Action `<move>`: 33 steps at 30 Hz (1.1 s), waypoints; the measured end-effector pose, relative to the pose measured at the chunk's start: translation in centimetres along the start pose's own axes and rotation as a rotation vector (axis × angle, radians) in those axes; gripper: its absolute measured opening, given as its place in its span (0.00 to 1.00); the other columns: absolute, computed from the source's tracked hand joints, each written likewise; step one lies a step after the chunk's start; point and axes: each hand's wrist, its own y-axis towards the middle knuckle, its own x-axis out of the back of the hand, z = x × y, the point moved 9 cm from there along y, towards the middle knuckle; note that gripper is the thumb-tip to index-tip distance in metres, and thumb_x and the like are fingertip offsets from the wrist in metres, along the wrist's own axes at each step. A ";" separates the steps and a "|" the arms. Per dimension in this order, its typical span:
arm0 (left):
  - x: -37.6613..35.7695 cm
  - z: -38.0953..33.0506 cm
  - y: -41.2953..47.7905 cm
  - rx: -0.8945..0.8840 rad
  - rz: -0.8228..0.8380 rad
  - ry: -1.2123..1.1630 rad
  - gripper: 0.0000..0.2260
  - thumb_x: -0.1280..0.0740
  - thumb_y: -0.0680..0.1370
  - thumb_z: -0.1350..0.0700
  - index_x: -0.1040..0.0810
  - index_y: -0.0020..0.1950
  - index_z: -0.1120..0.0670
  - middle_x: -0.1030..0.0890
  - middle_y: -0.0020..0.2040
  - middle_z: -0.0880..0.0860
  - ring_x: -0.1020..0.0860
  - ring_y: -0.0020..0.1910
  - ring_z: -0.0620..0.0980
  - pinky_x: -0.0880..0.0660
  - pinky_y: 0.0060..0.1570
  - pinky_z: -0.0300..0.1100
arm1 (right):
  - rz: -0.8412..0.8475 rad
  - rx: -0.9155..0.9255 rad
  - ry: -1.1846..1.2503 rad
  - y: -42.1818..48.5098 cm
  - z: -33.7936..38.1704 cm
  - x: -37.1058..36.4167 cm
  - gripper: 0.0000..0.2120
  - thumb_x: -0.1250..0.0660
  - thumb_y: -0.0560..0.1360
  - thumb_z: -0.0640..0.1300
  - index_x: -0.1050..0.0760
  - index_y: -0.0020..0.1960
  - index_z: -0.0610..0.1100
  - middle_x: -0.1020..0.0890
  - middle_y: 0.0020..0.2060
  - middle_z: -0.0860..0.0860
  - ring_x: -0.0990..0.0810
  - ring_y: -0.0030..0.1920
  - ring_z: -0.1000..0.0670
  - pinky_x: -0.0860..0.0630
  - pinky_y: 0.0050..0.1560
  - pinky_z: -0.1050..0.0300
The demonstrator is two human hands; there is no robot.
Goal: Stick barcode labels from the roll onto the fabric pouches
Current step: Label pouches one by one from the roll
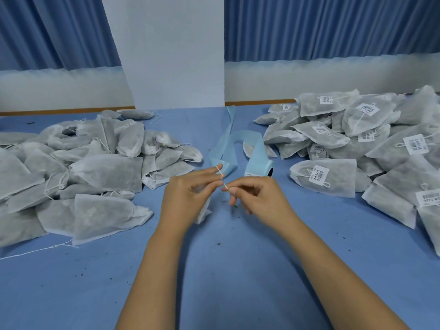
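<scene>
My left hand (190,196) holds a white fabric pouch (204,213), mostly hidden under the palm, with its white drawstring (222,178) looped over the index finger. My right hand (256,196) pinches the other end of that string between thumb and fingers. Just beyond my hands stands the label roll (259,166), with its pale blue backing strip (228,144) curling away toward the wall. A heap of unlabelled pouches (95,167) lies at the left. A heap of pouches with barcode labels (357,144) lies at the right.
The table is covered with a blue cloth (226,270) speckled with dark crumbs. A loose white thread (35,251) trails off the left heap. A white pillar (176,51) and blue curtains (333,27) stand behind the table.
</scene>
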 end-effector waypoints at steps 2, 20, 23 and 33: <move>-0.3 0.4 0.0 0.034 0.056 0.034 0.12 0.25 0.72 0.59 0.16 0.44 0.41 0.17 0.51 0.39 0.19 0.53 0.37 0.24 0.57 0.38 | -0.046 0.041 -0.013 0.0 0.5 1.1 0.06 0.32 0.76 0.38 0.17 0.44 0.42 0.19 0.30 0.54 0.32 0.27 0.53 0.33 0.32 0.58; -0.5 -0.1 -0.6 0.161 -0.081 -0.117 0.10 0.26 0.73 0.62 0.16 0.37 0.47 0.16 0.39 0.43 0.20 0.42 0.40 0.29 0.45 0.29 | -0.162 -0.028 0.031 0.4 -1.1 1.0 0.10 0.29 0.74 0.41 0.20 0.35 0.50 0.20 0.29 0.57 0.30 0.31 0.54 0.32 0.37 0.59; -0.1 -0.3 -0.7 0.150 -0.111 -0.131 0.09 0.27 0.73 0.62 0.16 0.38 0.49 0.16 0.39 0.44 0.20 0.42 0.41 0.28 0.46 0.31 | -0.072 -0.057 0.060 0.3 -1.1 -0.2 0.07 0.29 0.73 0.42 0.19 0.37 0.46 0.21 0.28 0.57 0.30 0.32 0.53 0.33 0.36 0.63; -1.0 -0.7 -0.7 0.153 -0.050 -0.001 0.07 0.29 0.74 0.61 0.17 0.38 0.52 0.17 0.37 0.44 0.22 0.39 0.40 0.31 0.42 0.26 | -0.181 0.023 0.048 0.0 0.1 0.8 0.09 0.31 0.74 0.38 0.24 0.37 0.48 0.22 0.37 0.53 0.28 0.37 0.55 0.31 0.41 0.61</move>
